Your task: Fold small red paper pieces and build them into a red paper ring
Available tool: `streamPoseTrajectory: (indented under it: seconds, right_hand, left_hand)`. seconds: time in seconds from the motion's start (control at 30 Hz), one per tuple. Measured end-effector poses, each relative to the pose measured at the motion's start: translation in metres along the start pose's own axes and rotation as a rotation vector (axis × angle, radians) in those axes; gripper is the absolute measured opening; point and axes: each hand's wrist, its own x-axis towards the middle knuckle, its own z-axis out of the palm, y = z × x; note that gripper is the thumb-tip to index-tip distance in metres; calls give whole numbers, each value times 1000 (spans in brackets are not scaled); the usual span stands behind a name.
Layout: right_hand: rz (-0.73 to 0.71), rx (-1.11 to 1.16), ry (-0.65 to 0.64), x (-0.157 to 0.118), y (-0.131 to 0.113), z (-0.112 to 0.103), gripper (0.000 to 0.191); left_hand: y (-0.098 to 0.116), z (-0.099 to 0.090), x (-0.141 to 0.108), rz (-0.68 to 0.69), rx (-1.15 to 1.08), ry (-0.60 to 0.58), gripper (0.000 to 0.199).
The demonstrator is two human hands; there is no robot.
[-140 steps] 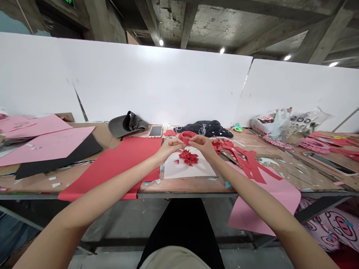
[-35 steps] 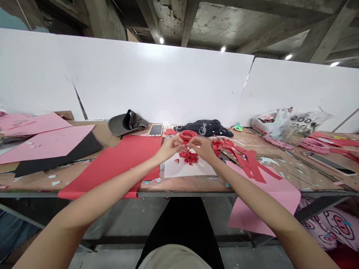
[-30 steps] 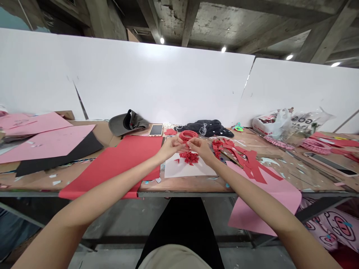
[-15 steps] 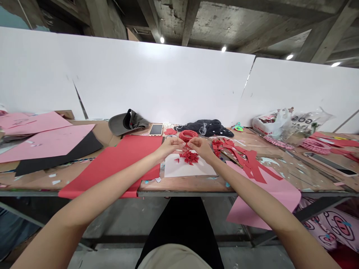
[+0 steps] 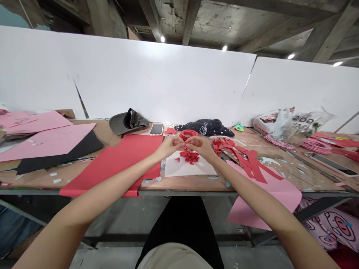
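My left hand (image 5: 169, 146) and my right hand (image 5: 201, 145) meet fingertip to fingertip above the white sheet (image 5: 174, 169). Both are closed in a pinch around a small piece of red paper, mostly covered by the fingers. Just below them lies a heap of small folded red paper pieces (image 5: 191, 158), with one loose piece (image 5: 177, 160) to its left. Behind the hands sits a coiled red ring (image 5: 188, 133). Cut red paper strips (image 5: 254, 164) spread out to the right of my right hand.
Red sheets (image 5: 123, 157) lie left, one over the table edge. A phone (image 5: 156, 129), a cap (image 5: 127, 121) and dark cloth (image 5: 206, 127) stand along the back. Right are a pink sheet (image 5: 269, 201), plastic bags (image 5: 273, 122) and another phone (image 5: 331, 164). A white panel (image 5: 157, 82) rises behind.
My fingers have shifted slightly at the pinch, the right ones curling more. The things on the table lie as before; the view has tilted a touch.
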Motion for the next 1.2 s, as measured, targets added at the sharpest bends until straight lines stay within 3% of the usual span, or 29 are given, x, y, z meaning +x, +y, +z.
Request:
streamPoseTrajectory:
  seconds: [0.43,0.63,1.0,1.2]
  right_hand:
    - [21,278,-63,1,-1,-3,25]
    - [-57,214,-63,0,-2,-5,22]
    - [-24,194,-89,-2,-5,1,22]
    - [-22,167,-69,-2,-5,0,19]
  left_hand:
    - [21,6,-7,59,-113,67,32]
    - [27,7,-10,-25,-189,17,30]
    - [15,3,-6,-185,-332,52,20]
    - [18,3,-7,-168,-378,51,20]
